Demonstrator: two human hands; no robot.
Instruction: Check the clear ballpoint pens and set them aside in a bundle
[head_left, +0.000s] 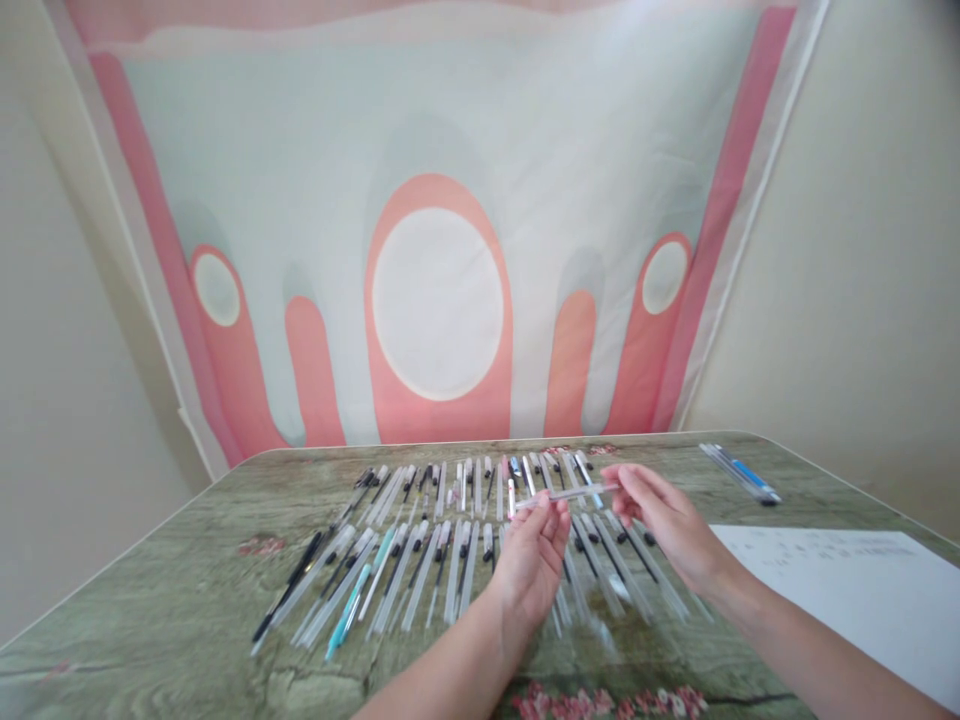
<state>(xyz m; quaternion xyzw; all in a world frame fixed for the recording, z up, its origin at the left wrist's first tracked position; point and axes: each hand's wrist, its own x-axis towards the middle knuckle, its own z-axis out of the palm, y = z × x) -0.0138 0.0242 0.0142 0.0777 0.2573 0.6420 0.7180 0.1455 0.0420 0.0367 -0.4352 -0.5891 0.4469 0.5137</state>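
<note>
Between my two hands a slim, clear pen is held almost level above the table. My left hand pinches its left end, palm turned partly up. The fingertips of my right hand are closed on the other end. Below and around them lie two rows of pens, most with clear barrels and black or white parts. A turquoise pen stands out in the near row. Some pens behind my left hand and forearm are hidden, and those beneath my hands look blurred.
The table has a wood-grain surface with pink flower prints. A few pens, one blue, lie together at the far right. A white sheet of paper with faint marks is at the right. A patterned cloth hangs behind the table.
</note>
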